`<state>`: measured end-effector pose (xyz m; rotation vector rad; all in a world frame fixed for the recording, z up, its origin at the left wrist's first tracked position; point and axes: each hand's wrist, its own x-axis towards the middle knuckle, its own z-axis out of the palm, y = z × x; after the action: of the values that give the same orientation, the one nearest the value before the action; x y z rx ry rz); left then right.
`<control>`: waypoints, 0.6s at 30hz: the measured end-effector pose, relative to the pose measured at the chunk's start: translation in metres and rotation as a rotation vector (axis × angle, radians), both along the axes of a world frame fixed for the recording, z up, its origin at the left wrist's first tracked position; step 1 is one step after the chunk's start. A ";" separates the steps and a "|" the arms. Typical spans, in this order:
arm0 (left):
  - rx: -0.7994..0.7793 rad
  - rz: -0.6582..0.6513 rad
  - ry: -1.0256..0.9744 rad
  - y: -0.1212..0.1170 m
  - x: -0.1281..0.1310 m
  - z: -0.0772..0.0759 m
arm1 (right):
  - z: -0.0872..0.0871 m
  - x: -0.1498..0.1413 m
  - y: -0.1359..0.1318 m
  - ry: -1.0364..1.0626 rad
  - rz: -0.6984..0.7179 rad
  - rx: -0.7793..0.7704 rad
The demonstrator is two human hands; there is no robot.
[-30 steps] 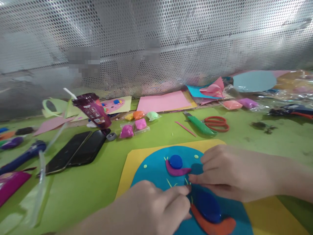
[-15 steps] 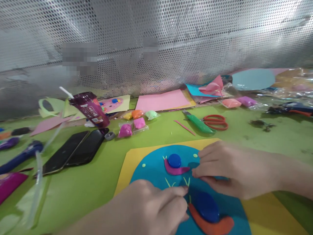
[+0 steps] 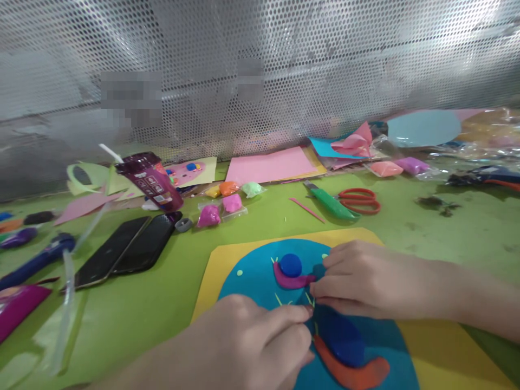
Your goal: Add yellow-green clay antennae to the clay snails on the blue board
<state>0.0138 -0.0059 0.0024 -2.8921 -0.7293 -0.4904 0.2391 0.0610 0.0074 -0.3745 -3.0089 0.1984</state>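
A blue paper circle (image 3: 252,279) lies on a yellow sheet (image 3: 215,271) on the green table. On it sit two clay snails: a small purple one with a blue shell (image 3: 291,270) and a larger orange one with a blue shell (image 3: 349,352). My left hand (image 3: 247,346) is curled into a pinch, its fingertips at the thin yellow-green clay strips (image 3: 311,300) by the orange snail's head. My right hand (image 3: 365,279) rests on the circle with its fingers closed together, tips beside the same strips. Whatever the fingers hold is too small to name.
Two black phones (image 3: 130,249) and a dark red tube (image 3: 150,181) lie at the left, with blue and purple tools (image 3: 36,260) beyond. Bagged clay lumps (image 3: 221,208), a green cutter (image 3: 331,205), red scissors (image 3: 361,201) and pink paper (image 3: 268,165) lie behind. A perforated metal wall stands at the back.
My right hand drew back slightly to the right, then returned so its fingertips meet the left hand's at the strips. The left hand barely moved.
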 end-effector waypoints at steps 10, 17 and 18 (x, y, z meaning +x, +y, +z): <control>-0.017 0.002 0.024 0.002 0.001 0.002 | 0.002 0.000 0.000 -0.041 -0.007 0.041; -0.027 -0.011 0.007 0.003 0.003 0.002 | 0.003 0.005 0.002 0.047 -0.040 -0.054; -0.028 -0.010 0.006 0.002 0.003 0.002 | 0.003 0.006 0.002 0.069 -0.034 -0.061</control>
<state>0.0167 -0.0036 0.0044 -2.9238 -0.7267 -0.4769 0.2446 0.0628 0.0099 -0.4145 -2.9314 0.2952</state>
